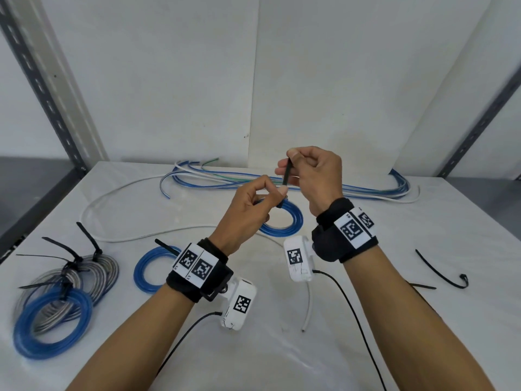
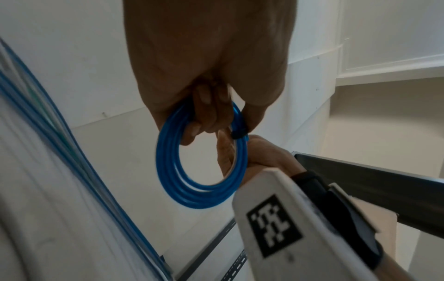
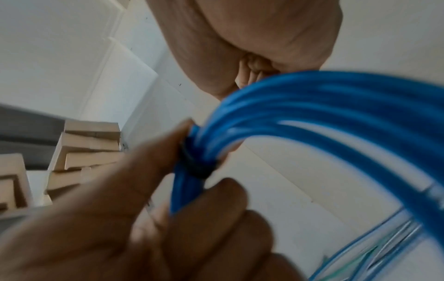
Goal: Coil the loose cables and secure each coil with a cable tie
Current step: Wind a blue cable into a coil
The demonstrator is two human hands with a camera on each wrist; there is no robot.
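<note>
Gripping a small blue coil (image 1: pixel 284 218) above the middle of the white table (image 1: pixel 352 306), the left hand (image 1: pixel 248 213) pinches it where a black cable tie (image 1: pixel 286 176) wraps the strands, while the right hand (image 1: pixel 313 176) pinches the tie's free tail and holds it upward. Loose blue and white cables (image 1: pixel 282 182) lie along the far edge against plain white wall panels (image 1: pixel 338 80). Tied coils (image 1: pixel 62 300) sit at lower left, a spare tie (image 1: pixel 439 272) at right. Grey slotted uprights (image 1: pixel 48 91) frame both sides; the right wrist view shows stacked cardboard boxes (image 3: pixel 84 152).
</note>
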